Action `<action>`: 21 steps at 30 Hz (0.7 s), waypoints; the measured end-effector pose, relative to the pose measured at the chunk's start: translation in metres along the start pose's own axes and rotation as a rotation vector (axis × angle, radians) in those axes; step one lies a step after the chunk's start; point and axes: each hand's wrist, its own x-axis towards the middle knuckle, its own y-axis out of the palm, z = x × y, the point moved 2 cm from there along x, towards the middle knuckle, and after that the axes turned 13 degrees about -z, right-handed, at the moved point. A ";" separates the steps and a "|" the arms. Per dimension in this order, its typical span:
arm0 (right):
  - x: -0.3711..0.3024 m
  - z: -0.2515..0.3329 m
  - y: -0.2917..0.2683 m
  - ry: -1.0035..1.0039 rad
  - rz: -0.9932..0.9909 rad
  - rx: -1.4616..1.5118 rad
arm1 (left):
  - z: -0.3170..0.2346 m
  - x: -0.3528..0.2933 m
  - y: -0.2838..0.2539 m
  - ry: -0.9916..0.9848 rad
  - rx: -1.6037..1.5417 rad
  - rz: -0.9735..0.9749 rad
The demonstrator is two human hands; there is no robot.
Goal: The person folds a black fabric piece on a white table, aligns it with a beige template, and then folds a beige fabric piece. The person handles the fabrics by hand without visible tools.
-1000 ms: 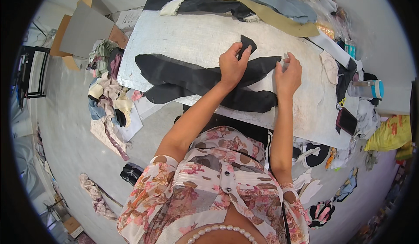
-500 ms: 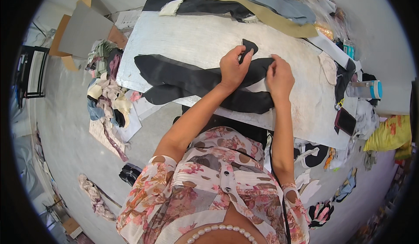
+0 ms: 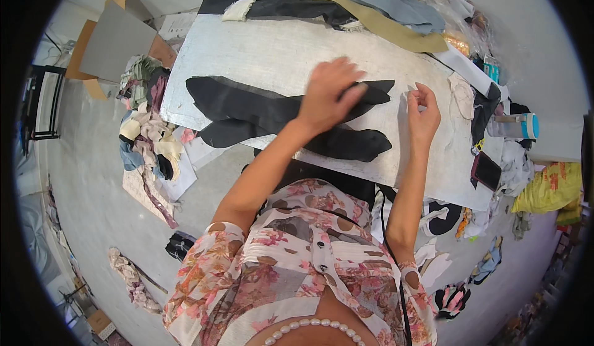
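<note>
Two long black cut fabric pieces (image 3: 241, 106) lie crossed on the pale worktable (image 3: 260, 46), close to its front edge. My left hand (image 3: 331, 92) is over the upper piece near the crossing, its fingers spread and a little blurred. Whether its palm touches the cloth I cannot tell. To the right of the fabric ends is my right hand (image 3: 422, 110), apart from the cloth, with fingers loosely bent and nothing visible in them.
Black, khaki and blue-grey fabric (image 3: 365, 19) is piled along the table's far edge. At the right edge are a phone (image 3: 486, 171) and a clear bottle with a blue lid (image 3: 526, 127). Scraps (image 3: 151, 142) heap at the left, beside an open cardboard box (image 3: 117, 43).
My left hand has let go of the raised black fabric end, which now lies flat, and its fingers have spread. My right hand has moved right, off the cloth.
</note>
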 end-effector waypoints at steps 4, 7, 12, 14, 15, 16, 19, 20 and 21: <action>0.000 0.034 0.002 -0.300 0.189 -0.045 | 0.027 -0.008 -0.070 -0.128 0.209 -0.060; -0.002 0.050 0.012 -0.450 0.317 -0.153 | 0.036 -0.017 -0.113 -0.090 0.339 0.068; -0.004 0.054 0.031 -0.478 0.542 -0.430 | 0.041 -0.040 -0.138 -0.038 0.373 0.325; -0.002 0.055 0.033 -0.511 0.524 -0.366 | 0.041 -0.043 -0.142 -0.029 0.372 0.347; 0.001 0.054 0.034 -0.528 0.516 -0.334 | 0.041 -0.046 -0.144 -0.026 0.371 0.357; 0.006 0.045 0.035 -0.376 0.569 -0.227 | 0.042 -0.046 -0.145 -0.024 0.360 0.345; 0.024 0.017 0.039 -0.046 0.684 -0.078 | 0.041 -0.044 -0.148 -0.030 0.317 0.363; 0.031 0.014 0.039 -0.028 0.698 -0.145 | 0.038 -0.042 -0.148 -0.035 0.310 0.362; 0.033 0.014 0.041 -0.011 0.714 -0.210 | 0.035 -0.039 -0.148 -0.042 0.306 0.362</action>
